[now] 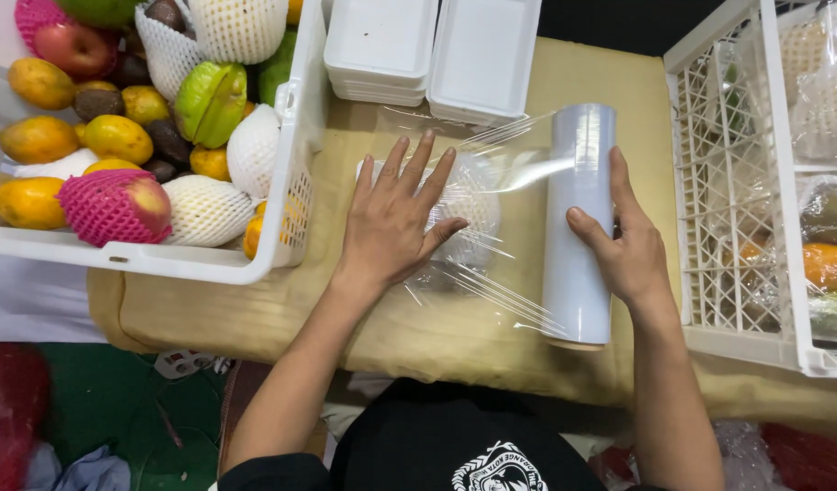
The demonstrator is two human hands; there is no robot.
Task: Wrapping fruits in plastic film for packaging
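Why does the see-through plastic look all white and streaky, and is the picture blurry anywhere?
In the head view, light glints off the wrinkles of the stretched cling film, making white streaks, and the tray under it looks hazy; the film roll shows a soft sheen; the left hand, right hand and fruit crate look sharp; lighting is even, shadows faint; the edges bend slightly.

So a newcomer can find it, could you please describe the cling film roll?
On the tan padded table, between two white plastic crates, stands out a tall white roll of clear cling film under the right hand. Unlike the flat white foam trays behind, it is cylindrical.
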